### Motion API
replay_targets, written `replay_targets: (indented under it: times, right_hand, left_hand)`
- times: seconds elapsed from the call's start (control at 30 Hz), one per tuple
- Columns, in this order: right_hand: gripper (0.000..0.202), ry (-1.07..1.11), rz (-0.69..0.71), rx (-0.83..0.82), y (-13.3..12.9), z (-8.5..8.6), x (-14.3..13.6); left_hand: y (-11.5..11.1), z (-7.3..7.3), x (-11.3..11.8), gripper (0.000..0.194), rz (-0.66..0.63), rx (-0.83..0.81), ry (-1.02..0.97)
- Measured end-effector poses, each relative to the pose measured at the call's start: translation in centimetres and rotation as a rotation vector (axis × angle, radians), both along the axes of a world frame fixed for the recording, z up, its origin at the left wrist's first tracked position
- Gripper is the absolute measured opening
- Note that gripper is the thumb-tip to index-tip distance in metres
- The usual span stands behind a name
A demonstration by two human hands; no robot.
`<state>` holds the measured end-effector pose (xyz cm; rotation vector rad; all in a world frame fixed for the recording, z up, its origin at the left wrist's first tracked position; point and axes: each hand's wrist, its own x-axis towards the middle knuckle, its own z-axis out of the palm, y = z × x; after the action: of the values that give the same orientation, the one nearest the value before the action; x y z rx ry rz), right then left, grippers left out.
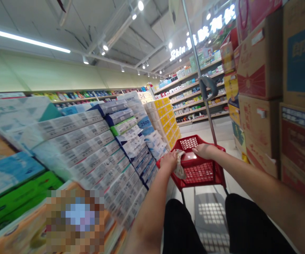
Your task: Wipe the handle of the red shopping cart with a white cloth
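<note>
A red plastic shopping basket (211, 174) on a trolley frame stands in front of me in a shop aisle. My left hand (168, 161) is on its near-left rim, gripping a crumpled white cloth (179, 165) pressed against the red plastic. My right hand (204, 150) rests flat on the basket's top rim, fingers pointing left, holding nothing. A grey metal pole with a handle (207, 88) rises from behind the basket. My dark-trousered knees (184, 225) show below.
Stacked packs of tissue paper (94, 151) line the left side, yellow boxes (166, 120) further on. Tall brown cardboard cartons (263, 102) crowd the right. Shelves of goods (194, 95) run along the far wall. The pale floor (210, 132) continues ahead.
</note>
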<state>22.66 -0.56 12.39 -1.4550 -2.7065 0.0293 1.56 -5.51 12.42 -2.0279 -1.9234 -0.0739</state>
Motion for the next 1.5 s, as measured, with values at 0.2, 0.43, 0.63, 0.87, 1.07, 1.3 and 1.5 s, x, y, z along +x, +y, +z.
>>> replay_targets:
  times: [0.2, 0.43, 0.63, 0.87, 1.07, 1.3, 1.5]
  right_hand:
    - [0.048, -0.055, 0.048, 0.001, 0.2, 0.3, -0.5]
    - [0.042, -0.062, 0.042, -0.016, 0.3, 0.3, -0.1]
    - [0.049, -0.050, 0.011, -0.035, 0.1, 0.4, -0.2]
    - [0.042, -0.010, -0.010, -0.046, -0.1, 0.6, 0.1]
    - [0.040, -0.008, -0.023, -0.041, -0.2, 0.6, 0.0]
    - [0.043, -0.028, 0.034, -0.029, -0.5, 0.6, 0.1]
    - [0.043, 0.009, 0.026, -0.039, -0.2, 0.4, 0.0]
  left_hand:
    - [-2.1, -2.1, 2.2, 0.043, -0.049, 0.139, -0.094]
    - [-2.3, -3.2, 2.0, 0.048, -0.101, 0.189, -0.051]
    - [0.3, -0.4, 0.4, 0.052, -0.183, -0.162, 0.063]
    - [-2.0, -4.1, 1.2, 0.047, -0.071, 0.257, -0.070]
    - [-0.7, -2.3, 0.2, 0.043, 0.018, -0.010, -0.082]
    - [-1.9, -3.6, 0.1, 0.042, -0.079, 0.243, -0.078]
    - [-1.1, -2.1, 0.2, 0.047, 0.014, 0.036, -0.121]
